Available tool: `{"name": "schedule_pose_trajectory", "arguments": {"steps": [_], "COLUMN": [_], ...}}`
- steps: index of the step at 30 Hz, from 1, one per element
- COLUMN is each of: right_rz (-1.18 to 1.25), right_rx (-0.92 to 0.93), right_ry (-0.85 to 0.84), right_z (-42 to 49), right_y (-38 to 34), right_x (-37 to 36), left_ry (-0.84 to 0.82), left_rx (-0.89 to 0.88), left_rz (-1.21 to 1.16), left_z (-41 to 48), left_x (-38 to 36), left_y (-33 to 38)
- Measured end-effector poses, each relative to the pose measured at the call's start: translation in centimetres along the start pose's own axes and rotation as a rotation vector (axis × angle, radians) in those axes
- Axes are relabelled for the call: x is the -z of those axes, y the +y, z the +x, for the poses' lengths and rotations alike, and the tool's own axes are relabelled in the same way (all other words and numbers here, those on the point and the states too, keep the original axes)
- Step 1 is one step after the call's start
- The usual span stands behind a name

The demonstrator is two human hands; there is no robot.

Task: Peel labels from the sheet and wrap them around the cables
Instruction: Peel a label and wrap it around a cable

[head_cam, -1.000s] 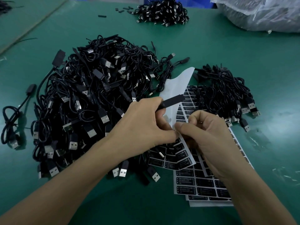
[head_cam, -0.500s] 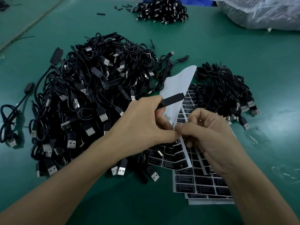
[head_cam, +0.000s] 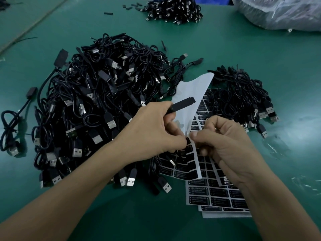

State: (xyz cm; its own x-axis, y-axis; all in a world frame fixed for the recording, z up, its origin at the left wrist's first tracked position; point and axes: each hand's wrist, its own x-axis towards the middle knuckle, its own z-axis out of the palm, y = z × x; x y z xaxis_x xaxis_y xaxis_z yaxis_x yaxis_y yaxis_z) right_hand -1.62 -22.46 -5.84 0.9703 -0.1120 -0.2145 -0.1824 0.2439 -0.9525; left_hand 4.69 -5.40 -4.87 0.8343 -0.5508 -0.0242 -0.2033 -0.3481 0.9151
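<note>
Hands together over bench middle: your left hand grips black cable end and pinches curled label sheet; your right hand pinches same sheet. Spare sheets flat beneath. Cable pile toward left edge, smaller pile toward right.

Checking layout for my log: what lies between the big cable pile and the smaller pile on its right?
Head view: the lifted label sheet, white side showing, and the black cable end gripped by the left hand, with flat label sheets beneath.
</note>
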Motion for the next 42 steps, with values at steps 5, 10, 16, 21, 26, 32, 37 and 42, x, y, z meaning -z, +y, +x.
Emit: {"name": "schedule_pose_trajectory", "arguments": {"steps": [5,10,16,21,26,32,37,42], "right_rz": [0.001,-0.027,-0.093,-0.168,-0.14,-0.216,-0.168,-0.112], "right_rx": [0.002,-0.001,0.052,0.095,0.008,-0.034,-0.029,-0.03], "right_ry": [0.007,0.03,0.033,0.006,-0.086,-0.112,-0.095,-0.09], "right_z": [0.0,0.0,-0.1,-0.3,-0.7,-0.8,-0.9,-0.9], "right_y": [0.1,0.3,0.5,0.0,-0.9,-1.1,-1.1,-1.0], "right_x": [-0.1,-0.1,-0.2,0.1,0.8,0.9,0.7,0.7], "left_ry": [-0.013,0.043,0.071,0.053,0.04,-0.004,-0.025,0.007], "left_rx": [-0.009,-0.046,-0.057,-0.031,-0.027,-0.005,-0.005,-0.021], "left_rz": [0.006,0.131,0.178,0.11,0.103,0.099,0.105,0.119], "left_z": [0.0,-0.4,-0.7,-0.5,-0.5,-0.4,-0.7,-0.7], "left_x": [0.0,-0.3,-0.5,-0.2,-0.1,0.1,0.0,0.0], "left_y": [-0.1,0.3,0.8,0.7,0.5,0.4,1.0,1.1]}}
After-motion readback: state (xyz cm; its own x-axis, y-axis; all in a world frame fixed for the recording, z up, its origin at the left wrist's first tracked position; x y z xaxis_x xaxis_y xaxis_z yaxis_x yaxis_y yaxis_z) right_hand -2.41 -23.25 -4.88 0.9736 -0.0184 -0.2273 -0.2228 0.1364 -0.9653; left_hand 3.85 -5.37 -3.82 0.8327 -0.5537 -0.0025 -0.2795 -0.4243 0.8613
